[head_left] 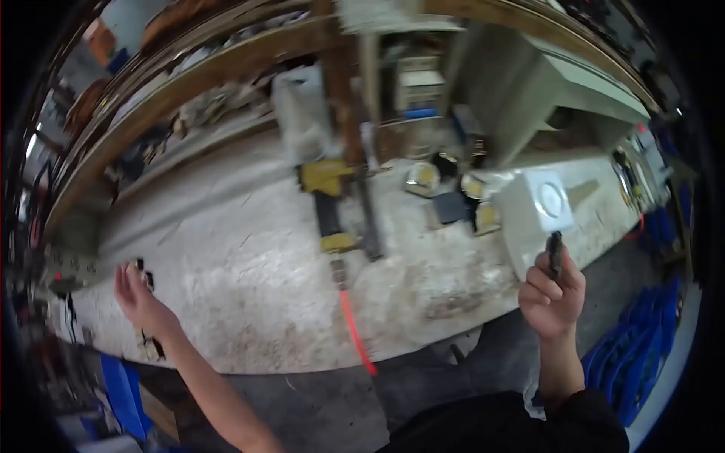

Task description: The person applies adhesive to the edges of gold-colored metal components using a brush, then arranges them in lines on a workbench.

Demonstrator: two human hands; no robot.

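Note:
My right hand (550,298) is raised over the right part of the bench, its fingers closed around a small dark object (556,255). What kind of object it is, I cannot tell. Behind it stands a white box (525,219) with a round ring mark on its face. My left hand (143,306) reaches over the far left of the bench with its fingers stretched out, slightly blurred. Right beside those fingertips is a small black piece (147,279). Another small dark piece (153,347) lies below the left wrist, near the front edge.
A yellow-and-black tool (328,204) with a red hose (355,332) lies mid-bench (219,302). Several round yellow-centred parts (423,179) sit to its right. A large grey-green housing (529,98) stands at the back right. Blue bins (634,355) are at the lower right.

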